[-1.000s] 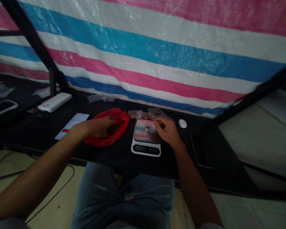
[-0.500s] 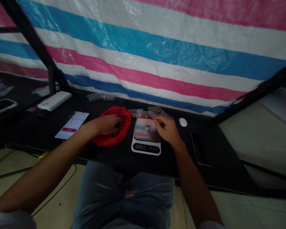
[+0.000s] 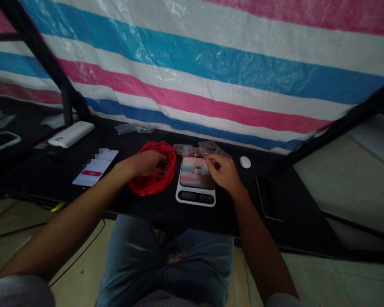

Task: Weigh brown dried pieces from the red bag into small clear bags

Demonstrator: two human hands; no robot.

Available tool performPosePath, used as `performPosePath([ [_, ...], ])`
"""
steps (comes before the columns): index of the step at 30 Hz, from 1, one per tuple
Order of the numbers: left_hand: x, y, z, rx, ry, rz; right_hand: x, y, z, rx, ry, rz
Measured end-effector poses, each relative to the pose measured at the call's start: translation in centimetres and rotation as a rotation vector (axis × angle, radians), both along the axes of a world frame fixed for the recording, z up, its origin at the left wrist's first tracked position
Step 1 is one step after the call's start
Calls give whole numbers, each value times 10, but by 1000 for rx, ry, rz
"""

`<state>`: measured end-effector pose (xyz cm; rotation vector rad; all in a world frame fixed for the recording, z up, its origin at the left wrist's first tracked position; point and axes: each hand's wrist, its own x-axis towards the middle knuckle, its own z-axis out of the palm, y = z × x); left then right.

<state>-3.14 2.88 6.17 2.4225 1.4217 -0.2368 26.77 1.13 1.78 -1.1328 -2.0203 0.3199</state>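
My left hand (image 3: 149, 163) reaches into an open red plastic bag (image 3: 152, 186) that holds small brownish pieces. Its fingertips are down among the pieces and hidden, so their grip does not show. A white kitchen scale (image 3: 196, 197) stands right of the bag. On its shiny plate sits a small clear cup (image 3: 197, 169) with a few brownish bits in it. My right hand (image 3: 224, 171) hovers at the plate's right edge, thumb and forefinger pinched together; whatever is between them is too small to make out.
Several clear zip bags of brown pieces (image 3: 196, 152) lie behind the scale. A white oval object (image 3: 245, 162) and a dark phone (image 3: 269, 198) are to the right. Leftward lie a lit phone (image 3: 96, 168), a white power bank (image 3: 72, 134) and clear plastic bags (image 3: 134, 128). Striped sheeting hangs behind.
My left hand has shifted slightly right and deeper into the red bag, its fingers less visible now. My right hand stays pinched beside the scale. The view has moved slightly.
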Motion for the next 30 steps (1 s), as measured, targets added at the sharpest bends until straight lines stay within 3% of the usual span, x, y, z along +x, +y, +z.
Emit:
performPosePath([
  [7, -5, 5, 8, -54, 1, -47, 0, -1, 3, -8, -4, 2],
  [18, -12, 7, 7, -37, -25, -50, 0, -2, 4, -24, -2, 0],
  [30, -17, -1, 40, 10, -69, 3, 0, -2, 3, -6, 15, 10],
])
